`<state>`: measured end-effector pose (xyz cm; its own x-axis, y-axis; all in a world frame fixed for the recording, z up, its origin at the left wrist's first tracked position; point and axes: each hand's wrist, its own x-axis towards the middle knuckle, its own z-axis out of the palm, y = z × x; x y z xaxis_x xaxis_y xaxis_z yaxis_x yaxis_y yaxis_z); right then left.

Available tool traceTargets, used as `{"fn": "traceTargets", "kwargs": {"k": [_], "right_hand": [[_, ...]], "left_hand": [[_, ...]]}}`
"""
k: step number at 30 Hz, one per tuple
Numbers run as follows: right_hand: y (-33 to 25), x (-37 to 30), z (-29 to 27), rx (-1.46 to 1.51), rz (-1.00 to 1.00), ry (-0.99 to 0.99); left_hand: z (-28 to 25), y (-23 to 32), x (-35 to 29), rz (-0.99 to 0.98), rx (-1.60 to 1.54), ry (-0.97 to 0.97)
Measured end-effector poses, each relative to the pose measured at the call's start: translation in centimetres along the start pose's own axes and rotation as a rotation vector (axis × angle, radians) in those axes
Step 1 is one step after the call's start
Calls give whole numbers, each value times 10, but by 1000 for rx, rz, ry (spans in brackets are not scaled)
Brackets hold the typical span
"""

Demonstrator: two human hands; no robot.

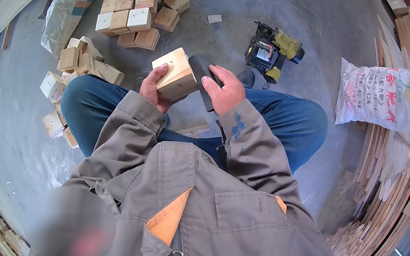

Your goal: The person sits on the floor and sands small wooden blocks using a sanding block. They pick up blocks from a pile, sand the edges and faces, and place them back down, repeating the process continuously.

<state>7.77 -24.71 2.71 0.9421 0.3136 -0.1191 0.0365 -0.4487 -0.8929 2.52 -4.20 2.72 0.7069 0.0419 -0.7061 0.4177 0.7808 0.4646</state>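
My left hand (pixel 156 88) is closed around a pale wooden block (pixel 175 70), thumb on its near left side. The block is tilted, its top face showing small dark nail marks. In my right hand (pixel 225 91) is a dark grey sanding block (pixel 202 72), long and flat, gripped with the thumb along its face. It lies against or very close to the wooden block's right side; whether they touch I cannot tell. Both hands are above the floor, between my bent knees.
Stacked wooden blocks (pixel 139 18) stand ahead to the left, with looser blocks (pixel 87 65) by my left knee. A yellow-and-black nail gun (pixel 274 52) lies ahead to the right. Farther right, a white sack (pixel 387 97) rests on piled wood strips (pixel 390 179). A plastic sack (pixel 70 15) lies far left.
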Motion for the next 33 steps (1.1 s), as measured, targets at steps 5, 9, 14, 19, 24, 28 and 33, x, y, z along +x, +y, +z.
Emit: {"fn": "traceTargets", "kwargs": {"k": [5,9,14,19,24,28,33], "right_hand": [[4,13,-2,-78,81,87],[10,14,-14,-26,58,206],[19,13,-21,114,75,219],[22,17,-19,367,75,200],[9,15,-26,556,112,135],[8,13,-20,586,53,99],[12,9,-17,535,-2,67]], "left_hand": [[1,-4,-4,-19,38,-101],[-7,-4,1,17,11,-199],[0,-4,-1,244,110,-242],[9,-2,-7,323,342,-240],[9,-3,-8,331,410,-293],[9,-5,-6,345,431,-316],[8,-5,-9,375,404,-332]]}}
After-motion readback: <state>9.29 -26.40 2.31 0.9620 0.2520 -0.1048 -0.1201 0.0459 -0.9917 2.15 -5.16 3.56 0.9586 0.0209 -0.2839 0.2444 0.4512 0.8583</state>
